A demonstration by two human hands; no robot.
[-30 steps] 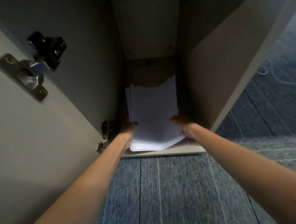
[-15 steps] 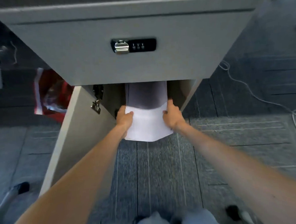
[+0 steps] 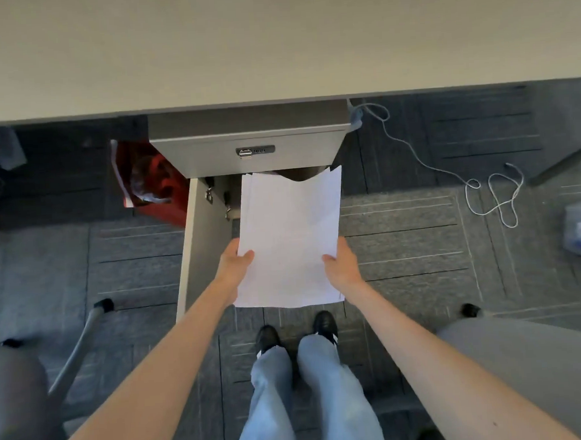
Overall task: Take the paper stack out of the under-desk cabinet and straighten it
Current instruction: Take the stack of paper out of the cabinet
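Head view. Paper stack (image 3: 290, 240) is out of the under-desk cabinet (image 3: 250, 148) and held in the air in front of it, above the carpeted floor (image 3: 418, 246). Left hand (image 3: 234, 261) is clamped on the stack's left edge, thumb on top of the sheets, the other fingers hidden beneath. Right hand (image 3: 342, 262) is clamped on the right edge in the same manner. Both grips sit toward the near half of the stack.

Stack condition — far edge sags in the middle, corners riding higher. Sheets are not flush: several edges show offset along the left side and at the near right corner.

Cabinet hangs below the bench (image 3: 273, 42); its upper front carries a combination lock (image 3: 255, 151). Cabinet door (image 3: 201, 244) stands open to the left, hinges (image 3: 209, 192) visible on its inner face.

Surroundings — red bag (image 3: 152, 186) on the floor left of the cabinet; a loose white cable (image 3: 489, 192) coiled on the floor to the right. The person's legs and dark shoes (image 3: 325, 324) are directly below the stack.
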